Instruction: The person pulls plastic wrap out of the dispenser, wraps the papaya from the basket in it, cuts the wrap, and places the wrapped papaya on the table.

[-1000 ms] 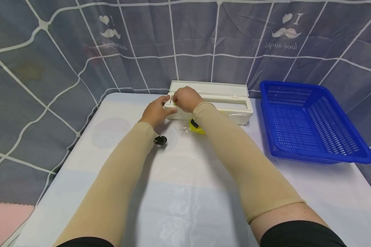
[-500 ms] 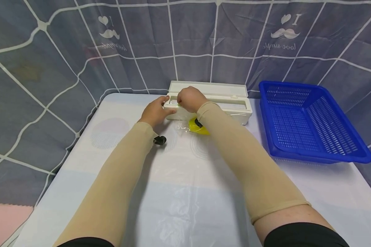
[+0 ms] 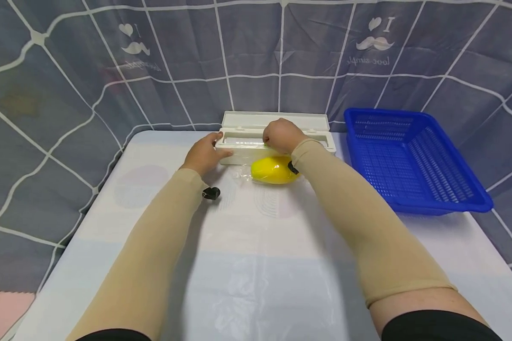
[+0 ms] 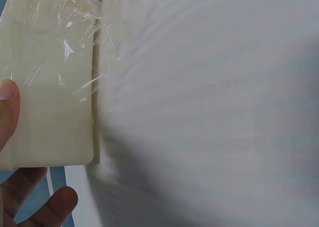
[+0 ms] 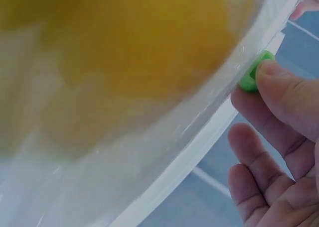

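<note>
A long white cling film dispenser (image 3: 241, 157) stands at the back of the table with its lid (image 3: 277, 121) up. My left hand (image 3: 202, 154) grips its left end, the thumb (image 4: 7, 110) pressed on the front wall. Near the middle of the box, my right hand (image 3: 283, 136) pinches a small green slide cutter (image 5: 249, 82) between thumb and forefinger at the edge. Clear cling film (image 4: 65, 48) hangs crinkled down the front. Close before the box lies a smooth yellow rounded thing (image 3: 270, 170), overlapped by film; its right part is hidden behind the right wrist.
A blue plastic basket (image 3: 409, 156) stands at the right of the table, beside the box. A grey checked curtain (image 3: 256, 57) rises right behind the box. Black wrist cameras jut from under both wrists, the left one (image 3: 211, 193) low over the pale tablecloth (image 3: 239, 265).
My right hand has slid to the right along the box with the green cutter, showing more of the yellow thing. My left hand keeps its grip. The head view has turned slightly right.
</note>
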A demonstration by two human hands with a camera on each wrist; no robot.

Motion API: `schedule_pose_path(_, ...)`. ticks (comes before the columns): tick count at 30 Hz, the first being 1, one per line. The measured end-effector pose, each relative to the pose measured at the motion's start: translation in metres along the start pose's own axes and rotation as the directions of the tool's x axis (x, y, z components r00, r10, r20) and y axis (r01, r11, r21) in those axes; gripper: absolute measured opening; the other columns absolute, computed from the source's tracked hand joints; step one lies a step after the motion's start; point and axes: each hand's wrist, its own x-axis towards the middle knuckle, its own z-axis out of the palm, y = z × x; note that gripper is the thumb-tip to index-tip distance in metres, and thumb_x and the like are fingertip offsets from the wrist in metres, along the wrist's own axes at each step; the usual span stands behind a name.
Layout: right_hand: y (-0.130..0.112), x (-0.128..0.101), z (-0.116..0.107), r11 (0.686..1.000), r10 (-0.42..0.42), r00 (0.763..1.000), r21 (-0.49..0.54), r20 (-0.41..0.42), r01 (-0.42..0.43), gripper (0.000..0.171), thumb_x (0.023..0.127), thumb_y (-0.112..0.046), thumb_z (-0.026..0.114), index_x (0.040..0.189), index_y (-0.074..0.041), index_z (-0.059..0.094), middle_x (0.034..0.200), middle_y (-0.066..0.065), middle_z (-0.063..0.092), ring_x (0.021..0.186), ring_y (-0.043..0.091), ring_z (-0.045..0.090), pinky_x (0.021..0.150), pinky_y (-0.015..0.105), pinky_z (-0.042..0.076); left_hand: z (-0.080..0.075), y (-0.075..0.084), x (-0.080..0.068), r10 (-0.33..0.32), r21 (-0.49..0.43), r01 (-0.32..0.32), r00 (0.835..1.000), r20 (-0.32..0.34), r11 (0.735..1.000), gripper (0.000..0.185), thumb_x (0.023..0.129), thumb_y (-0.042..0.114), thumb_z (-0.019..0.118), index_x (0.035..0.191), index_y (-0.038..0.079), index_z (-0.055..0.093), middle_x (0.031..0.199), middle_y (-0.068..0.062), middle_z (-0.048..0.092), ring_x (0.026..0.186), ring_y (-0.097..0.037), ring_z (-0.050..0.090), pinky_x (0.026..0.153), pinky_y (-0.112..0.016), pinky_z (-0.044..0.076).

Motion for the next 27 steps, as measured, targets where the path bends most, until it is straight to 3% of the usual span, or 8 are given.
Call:
schedule_pose_path(6,0.014,-0.013,-0.001,1.0,0.016,1.0,-0.019,-0.002,-0.016,0.023,0.105,-0.01,0.063,0.122,-0.004,0.078,0.128,0.013,0.075,0.12,0.03,0.069,0.117,0.043,0.048,-0.002,0.002,-0.002,0.004,0.003,-0.004,1.0,0.002,1.0,0.079,0.096,0.048,0.075,0.162,0.02,0.042,0.157,-0.016,0.054,0.146,-0.037,0.049,0.123,-0.053,0.036)
schedule_pose_path(14,0.038,-0.036,-0.006,0.994,0.033,0.999,-0.102,0.018,-0.031,0.023,0.102,-0.008,0.063,0.118,-0.001,0.078,0.123,0.016,0.076,0.117,0.035,0.07,0.123,0.05,0.039,-0.001,0.005,-0.001,0.002,0.009,-0.002,1.0,0.022,1.0,0.08,0.096,0.049,0.074,0.163,0.021,0.04,0.157,-0.016,0.053,0.146,-0.036,0.048,0.123,-0.053,0.036)
schedule_pose_path(20,0.059,-0.053,-0.013,0.985,0.101,0.992,-0.146,0.082,-0.088,0.025,0.101,-0.005,0.058,0.115,-0.003,0.078,0.119,0.016,0.077,0.11,0.036,0.07,0.107,0.05,0.055,-0.003,0.003,-0.001,0.001,0.019,-0.001,1.0,0.019,1.0,0.08,0.096,0.047,0.074,0.163,0.02,0.04,0.157,-0.016,0.053,0.145,-0.037,0.049,0.123,-0.054,0.036)
schedule_pose_path(27,0.081,-0.082,-0.021,0.96,0.187,0.974,-0.236,0.125,-0.154,0.021,0.096,0.0,0.061,0.104,-0.005,0.079,0.107,0.016,0.077,0.094,0.033,0.069,0.091,0.053,0.061,-0.002,0.003,0.0,-0.001,-0.002,0.001,0.999,0.036,1.0,0.082,0.096,0.05,0.074,0.164,0.022,0.038,0.158,-0.017,0.052,0.147,-0.037,0.047,0.123,-0.054,0.035)
